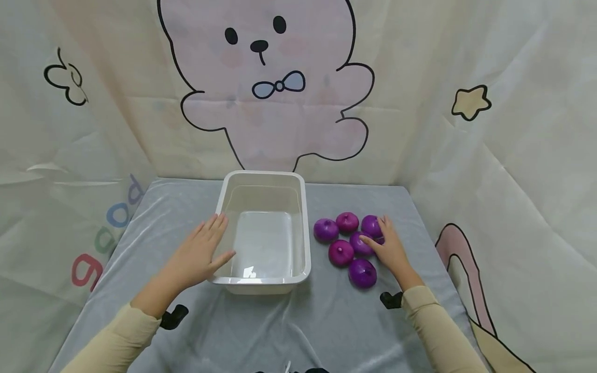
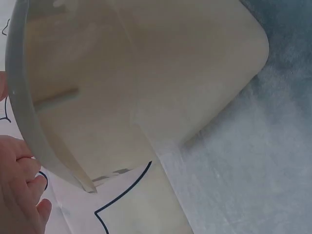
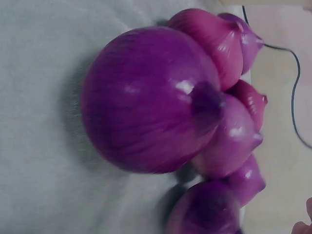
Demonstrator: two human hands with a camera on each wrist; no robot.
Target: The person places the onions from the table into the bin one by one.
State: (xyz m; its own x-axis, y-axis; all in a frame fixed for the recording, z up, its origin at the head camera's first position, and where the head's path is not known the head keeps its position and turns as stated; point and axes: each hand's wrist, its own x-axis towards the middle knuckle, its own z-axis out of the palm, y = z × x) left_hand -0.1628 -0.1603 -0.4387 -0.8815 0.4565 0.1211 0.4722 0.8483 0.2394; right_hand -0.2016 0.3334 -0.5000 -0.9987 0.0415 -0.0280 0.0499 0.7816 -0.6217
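Several purple onions (image 1: 362, 273) lie in a cluster on the cloth; their smooth, shiny skins fill much of the right wrist view, with one large onion (image 3: 151, 100) nearest. My right hand (image 1: 394, 254) is over the right side of the cluster, thumb and fingers spread apart, partly hiding the onions under it. Only its fingertips (image 3: 302, 227) show at the right wrist view's corner. Left of the onions stands a white plastic basin (image 1: 303, 228). My left hand (image 1: 198, 256) is at the basin's left rim with straight fingers; whether it touches the rim I cannot tell.
A grey-blue cloth (image 1: 261, 331) covers the table. Pale printed curtains (image 1: 280, 134) stand behind and on both sides. Small black objects (image 1: 317, 370) show at the front edge.
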